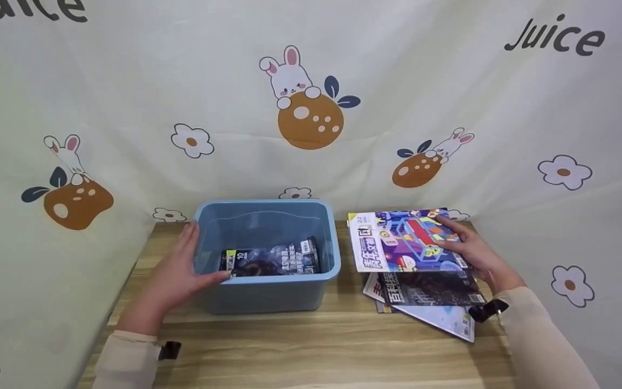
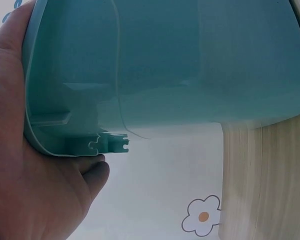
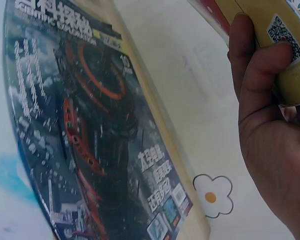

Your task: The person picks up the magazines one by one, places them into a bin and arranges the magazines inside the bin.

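My left hand (image 1: 173, 278) grips the left side of a blue plastic bin (image 1: 268, 298), thumb over the rim and fingers along the outside wall; the left wrist view shows this hand at the rim from outside. Inside the bin lies a dark-covered magazine (image 1: 270, 260). With my right hand (image 1: 475, 251) I hold a colorful magazine (image 1: 392, 240) above a small pile to the bin's right. Fingers curl under its yellowish back cover (image 3: 262, 35), which has a QR code. Below it, a dark science magazine (image 3: 105, 125) tops the pile.
Under the dark magazine, a pale-blue magazine (image 1: 451, 319) juts out at an angle toward the front, with another edge beneath it. The wood-grain table (image 1: 289, 351) meets a cream curtain (image 1: 224, 97) printed with rabbits and flowers behind and on both sides.
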Available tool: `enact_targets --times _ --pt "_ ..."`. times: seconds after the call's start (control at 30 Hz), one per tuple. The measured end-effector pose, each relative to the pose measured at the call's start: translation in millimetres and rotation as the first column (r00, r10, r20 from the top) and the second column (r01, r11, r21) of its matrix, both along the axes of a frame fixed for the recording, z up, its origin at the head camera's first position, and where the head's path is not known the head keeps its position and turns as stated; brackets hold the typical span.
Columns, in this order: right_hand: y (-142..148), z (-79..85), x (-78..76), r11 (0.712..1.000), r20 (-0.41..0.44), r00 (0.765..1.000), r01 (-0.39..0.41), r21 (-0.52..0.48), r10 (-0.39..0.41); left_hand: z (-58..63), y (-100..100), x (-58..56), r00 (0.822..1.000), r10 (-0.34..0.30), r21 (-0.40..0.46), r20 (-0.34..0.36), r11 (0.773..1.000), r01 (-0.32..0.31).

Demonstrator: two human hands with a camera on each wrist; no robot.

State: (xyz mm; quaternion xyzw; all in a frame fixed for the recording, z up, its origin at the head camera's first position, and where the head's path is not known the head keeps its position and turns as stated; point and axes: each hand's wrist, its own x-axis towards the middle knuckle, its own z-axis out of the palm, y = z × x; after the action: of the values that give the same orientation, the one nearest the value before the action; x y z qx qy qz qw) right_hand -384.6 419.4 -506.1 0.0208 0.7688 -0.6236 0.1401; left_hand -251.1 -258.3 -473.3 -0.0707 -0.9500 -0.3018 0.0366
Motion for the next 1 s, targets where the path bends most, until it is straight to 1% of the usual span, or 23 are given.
enact_targets --times 0.13,0.33,0.57,0.7,0.83,1.0 --pt "-3.3 8.0 2.7 0.999 0.002 1.0 0.002 -0.042 -0.002 0.9 0.0 0.4 1.0 0.005 0.001 0.004 1.0 -0.005" --pt "-8.6 21.2 7.1 0.998 -0.025 1.0 -0.014 -0.058 0.012 0.3 -0.8 -0.8 1.0 -0.007 0.014 -0.002 1.0 0.007" --pt "-12.6 31.3 8.8 0.999 -0.061 0.998 -0.022 -0.041 0.019 -2.4 -1.5 -1.1 1.0 -0.002 0.016 0.007 1.0 0.002" --pt "-17.2 37.4 10.2 0.999 -0.086 0.996 -0.012 -0.035 0.009 -2.7 -0.9 -2.0 1.0 0.002 0.021 0.007 1.0 -0.002" --pt "-24.6 43.4 11.8 0.999 -0.098 0.995 -0.008 -0.043 0.004 -2.0 -0.1 -2.2 1.0 -0.002 0.019 -0.008 1.0 0.002" --pt "-37.0 49.7 13.2 0.998 -0.121 0.992 -0.024 -0.061 0.016 -1.3 0.1 -1.2 1.0 0.0 0.015 -0.006 1.0 0.001"
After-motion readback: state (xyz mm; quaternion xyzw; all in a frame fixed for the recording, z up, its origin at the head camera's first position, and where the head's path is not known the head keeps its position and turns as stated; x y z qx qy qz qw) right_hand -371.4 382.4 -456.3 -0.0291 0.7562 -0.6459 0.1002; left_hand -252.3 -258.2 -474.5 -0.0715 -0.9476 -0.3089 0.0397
